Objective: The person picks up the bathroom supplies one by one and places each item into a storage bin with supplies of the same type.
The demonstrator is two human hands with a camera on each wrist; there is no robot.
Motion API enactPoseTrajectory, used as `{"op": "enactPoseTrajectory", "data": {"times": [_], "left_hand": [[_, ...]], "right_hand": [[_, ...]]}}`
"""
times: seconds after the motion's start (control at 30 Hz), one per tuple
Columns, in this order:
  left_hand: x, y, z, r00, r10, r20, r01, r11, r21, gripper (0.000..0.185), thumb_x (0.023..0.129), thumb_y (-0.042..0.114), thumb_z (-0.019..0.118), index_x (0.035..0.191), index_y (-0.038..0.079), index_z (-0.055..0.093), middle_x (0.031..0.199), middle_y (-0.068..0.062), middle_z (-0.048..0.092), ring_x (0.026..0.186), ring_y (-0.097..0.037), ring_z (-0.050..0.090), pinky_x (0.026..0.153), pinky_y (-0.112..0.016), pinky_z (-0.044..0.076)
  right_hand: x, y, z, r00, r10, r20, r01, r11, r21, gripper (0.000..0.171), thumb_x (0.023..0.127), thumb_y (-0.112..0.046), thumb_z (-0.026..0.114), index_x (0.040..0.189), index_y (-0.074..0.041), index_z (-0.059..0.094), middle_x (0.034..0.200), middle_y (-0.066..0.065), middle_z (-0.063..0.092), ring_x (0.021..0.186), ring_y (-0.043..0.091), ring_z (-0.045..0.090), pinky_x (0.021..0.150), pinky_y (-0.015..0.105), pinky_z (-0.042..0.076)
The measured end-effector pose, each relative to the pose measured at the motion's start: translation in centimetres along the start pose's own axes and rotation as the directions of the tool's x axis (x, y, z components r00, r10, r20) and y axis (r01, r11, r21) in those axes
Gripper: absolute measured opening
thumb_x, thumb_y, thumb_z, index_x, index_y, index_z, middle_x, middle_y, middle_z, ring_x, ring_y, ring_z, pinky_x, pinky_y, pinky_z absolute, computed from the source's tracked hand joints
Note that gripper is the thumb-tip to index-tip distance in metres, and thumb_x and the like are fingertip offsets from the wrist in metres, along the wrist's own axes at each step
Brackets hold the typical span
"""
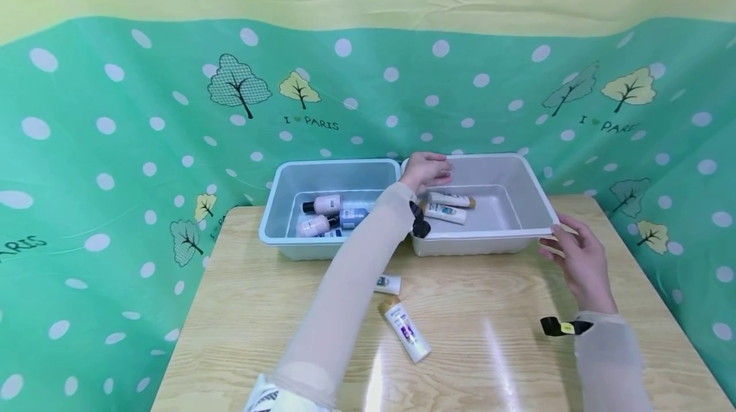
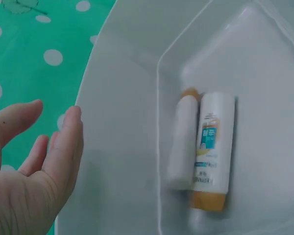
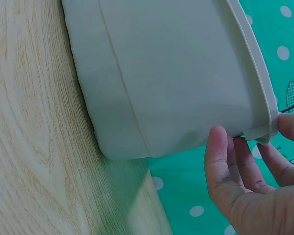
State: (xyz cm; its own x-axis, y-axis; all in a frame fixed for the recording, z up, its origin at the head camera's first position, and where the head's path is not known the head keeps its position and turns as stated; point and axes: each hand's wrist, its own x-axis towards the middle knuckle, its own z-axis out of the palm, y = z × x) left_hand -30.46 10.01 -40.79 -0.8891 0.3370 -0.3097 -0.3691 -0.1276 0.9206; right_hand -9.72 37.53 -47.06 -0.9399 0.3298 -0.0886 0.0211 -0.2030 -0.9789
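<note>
The white bin (image 1: 477,244) stands on the table (image 1: 477,310) between the two hands. The right hand (image 1: 583,265) grips its near corner, thumb over the rim and fingers tucked beneath. The left hand (image 1: 425,170) is at the bin's opposite end, toward the far corner, its fingers extended and closed on nothing; whether it touches the rim is hard to tell from these angles.

Inside the bin, below the left hand, two white tubes (image 1: 445,213) with gold caps lie side by side. To the left of that hand, the blue bin (image 1: 339,175) holds pink bottles (image 1: 328,204) and a purple bottle (image 1: 353,217), partly masked by the left forearm. Nearer the person than both hands, a loose tube (image 1: 407,332) lies on the table, and another tube (image 1: 388,283) shows from behind the same forearm. Beyond the hands hangs a green dotted cloth (image 1: 460,99).

The step in hand looks to be steadying or adjusting the white bin. The next move would call for the left hand to take firm hold of its rim, so that both ends move together without rolling the tubes.
</note>
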Motion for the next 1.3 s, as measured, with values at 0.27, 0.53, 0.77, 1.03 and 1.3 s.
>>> {"op": "enactPoseTrajectory", "data": {"times": [0.27,0.53,0.77,1.03,1.3], "left_hand": [[-2.6,1.6,-0.6,0.998,0.018,0.061,-0.017,1.0,-0.01,0.04,0.092,-0.002,0.07,0.13,-0.004,0.06,0.107,-0.017,0.07,0.089,-0.024,0.072,0.083,-0.036,0.059],[-6.8,2.0,-2.0,0.987,0.107,0.12,-0.104,0.994,-0.032,0.033,0.094,-0.003,0.068,0.126,-0.001,0.062,0.115,-0.02,0.068,0.096,-0.027,0.071,0.084,-0.036,0.059],[-10.9,1.3,-3.7,0.974,0.186,0.128,-0.172,0.978,-0.115,0.034,0.091,-0.006,0.07,0.124,-0.003,0.062,0.12,-0.025,0.063,0.099,-0.031,0.069,0.087,-0.042,0.057],[-14.3,-0.3,-6.2,0.967,0.228,0.112,-0.217,0.971,-0.104,0.038,0.091,-0.006,0.069,0.128,-0.004,0.059,0.119,-0.019,0.063,0.103,-0.031,0.066,0.087,-0.042,0.057],[-17.3,-3.0,-8.4,0.96,0.26,0.1,-0.265,0.963,0.038,0.041,0.091,0.002,0.073,0.13,-0.004,0.058,0.128,-0.028,0.057,0.104,-0.03,0.067,0.087,-0.04,0.057]], "right_hand": [[-0.1,-0.1,0.2,1.0,0.006,0.008,-0.006,1.0,0.018,0.054,0.098,-0.022,0.067,0.147,-0.011,0.048,0.121,0.006,0.061,0.093,0.018,0.07,0.075,0.03,0.059],[-0.3,-0.2,0.0,1.0,0.016,-0.016,-0.016,0.999,0.033,0.054,0.097,-0.022,0.069,0.146,-0.013,0.049,0.119,0.006,0.057,0.091,0.017,0.07,0.076,0.031,0.059],[-0.3,-0.2,0.1,0.999,0.023,-0.024,-0.023,0.999,0.024,0.054,0.096,-0.024,0.07,0.145,-0.013,0.05,0.118,0.004,0.057,0.091,0.016,0.07,0.076,0.03,0.059],[-0.3,-0.2,0.1,0.999,0.038,-0.038,-0.037,0.999,0.037,0.054,0.096,-0.025,0.07,0.145,-0.014,0.05,0.118,0.004,0.059,0.088,0.015,0.071,0.075,0.031,0.059],[-0.4,0.1,0.4,0.998,0.039,-0.041,-0.038,0.999,0.028,0.055,0.096,-0.027,0.07,0.145,-0.014,0.05,0.117,0.003,0.058,0.087,0.016,0.071,0.075,0.031,0.059]]}}
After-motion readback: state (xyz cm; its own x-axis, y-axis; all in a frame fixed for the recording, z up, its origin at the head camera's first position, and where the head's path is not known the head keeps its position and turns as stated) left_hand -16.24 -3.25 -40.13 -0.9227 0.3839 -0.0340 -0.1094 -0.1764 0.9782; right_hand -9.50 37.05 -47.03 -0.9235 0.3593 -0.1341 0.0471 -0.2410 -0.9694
